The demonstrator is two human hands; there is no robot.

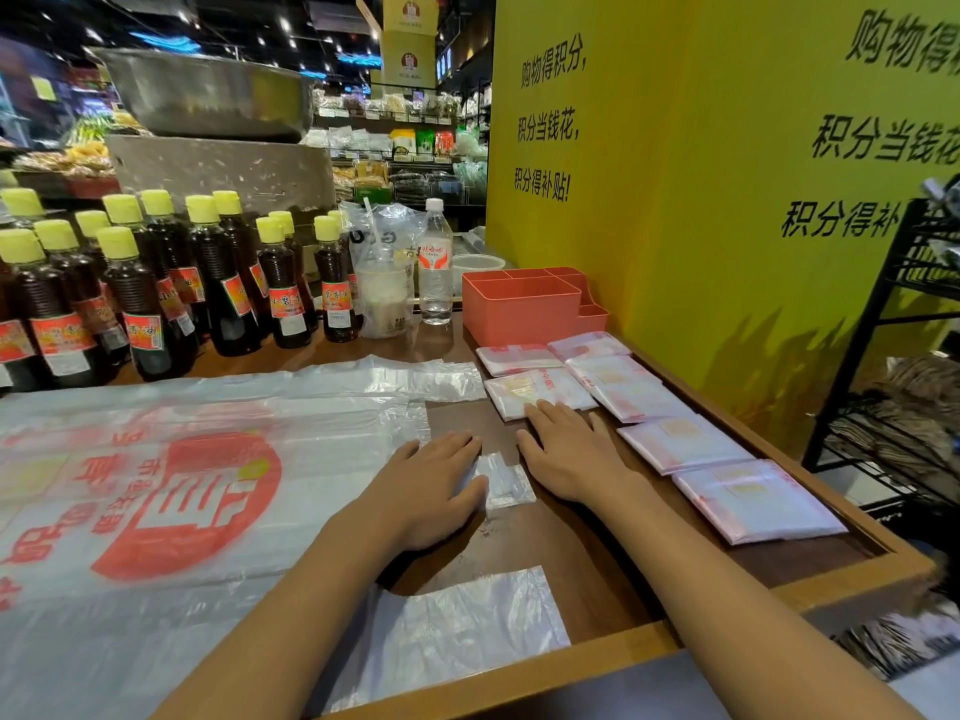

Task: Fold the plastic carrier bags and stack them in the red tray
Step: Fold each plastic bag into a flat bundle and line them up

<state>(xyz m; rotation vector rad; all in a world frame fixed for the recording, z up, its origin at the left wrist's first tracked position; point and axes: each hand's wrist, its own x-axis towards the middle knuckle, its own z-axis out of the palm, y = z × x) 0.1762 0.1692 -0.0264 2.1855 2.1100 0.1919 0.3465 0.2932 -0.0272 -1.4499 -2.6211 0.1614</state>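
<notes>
1. Counter (571, 579): one wooden surface with a raised rim along its right and near edges.
2. Unfolded carrier bag (171, 480): one, translucent with red print, spread flat over the left part of the counter; its handle strips reach toward the middle, one along the far side, one under the left hand, one at the near edge.
3. Folded bags (680, 441): six flat white-and-pink packets counted, laid in a line along the right edge, from just before the tray down toward the near right corner; some overlap.
4. Red tray (524, 309): one, with several compartments, at the far right of the counter against the yellow wall (727, 200); no bag shows in it.
5. Left hand (431, 491): fingers straight, palm down, pressing on the middle handle strip; grips nothing.
6. Right hand (571, 449): fingers straight, flat on the wood, fingertips touching the nearest folded packet; holds nothing.
7. Dark sauce bottles (135, 298): about fourteen with yellow caps, along the far left edge.
8. Water bottle (435, 267): one, clear.
9. Bagged drink cup (384, 293): one, beside the water bottle.
</notes>
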